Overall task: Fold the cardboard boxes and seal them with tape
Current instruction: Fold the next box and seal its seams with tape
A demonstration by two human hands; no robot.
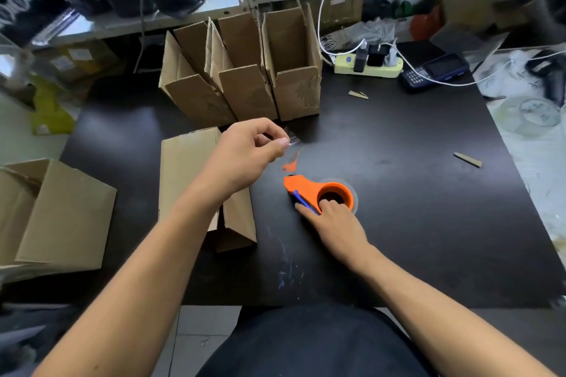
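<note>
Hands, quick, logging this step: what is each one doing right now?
Left hand: pinching the free end of clear tape.
Right hand: fingers curled on the orange tape dispenser, holding it on the table.

My left hand (245, 153) and right hand (333, 223) are bare: no gloves, rings or watch. Both forearms are uncovered right down to the frame's lower edge, no sleeve showing. Below them, I wear a plain dark garment (306, 343) without visible markings.
</note>
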